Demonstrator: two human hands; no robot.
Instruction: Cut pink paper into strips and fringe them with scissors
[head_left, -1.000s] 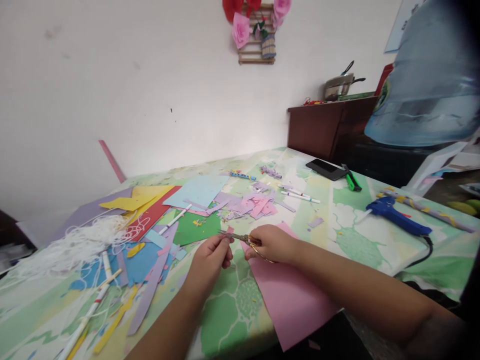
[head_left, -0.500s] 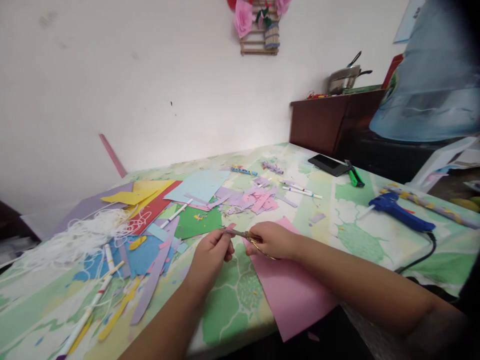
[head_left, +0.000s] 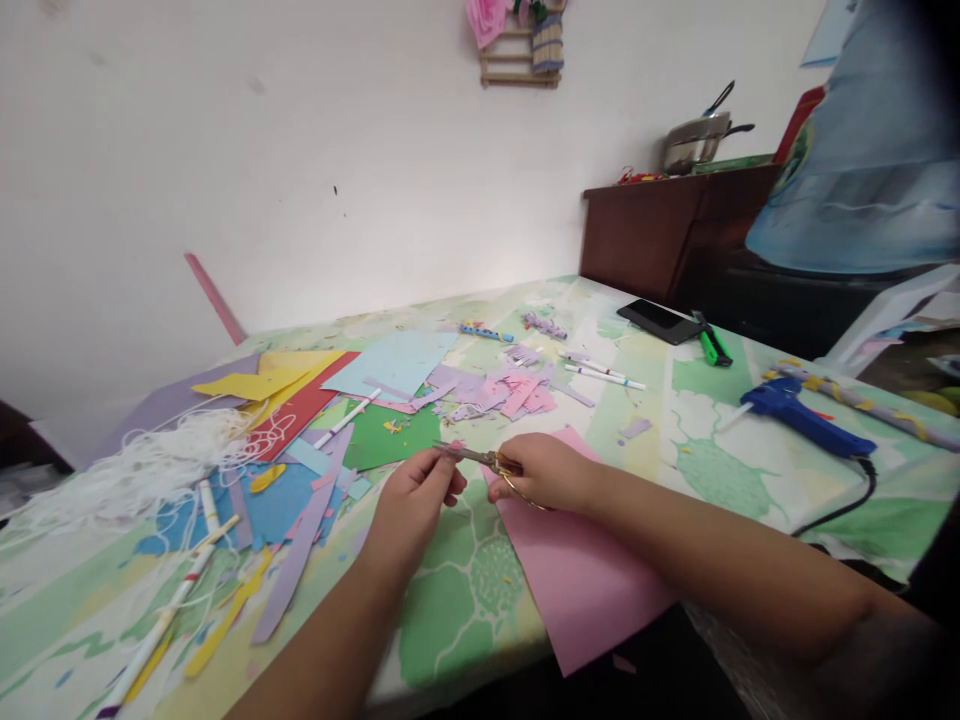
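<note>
My right hand [head_left: 541, 470] is closed on a pair of gold-handled scissors [head_left: 480, 457], whose blades point left toward my left fingertips. Between the thumb and fingers of my left hand [head_left: 420, 490] is a small pink paper piece [head_left: 454, 446], mostly hidden by the fingers and the blades. The blades lie against or over this piece; whether they cut into it I cannot tell. Beneath my right hand and forearm lies a pink sheet of paper [head_left: 581, 590], its near corner hanging past the table edge.
Paper scraps [head_left: 517, 392] lie beyond my hands. Left are a green sheet [head_left: 397, 440], tangled white string [head_left: 165, 465] and markers [head_left: 161, 625]. To the right lie a blue glue gun [head_left: 810, 420] with a cord, a green utility knife [head_left: 714, 345] and a dark phone-like slab [head_left: 660, 321].
The camera view has tilted down slightly, so the background sits higher. Both hands stay close together, and the scissor blades reach slightly farther left over the left fingertips.
</note>
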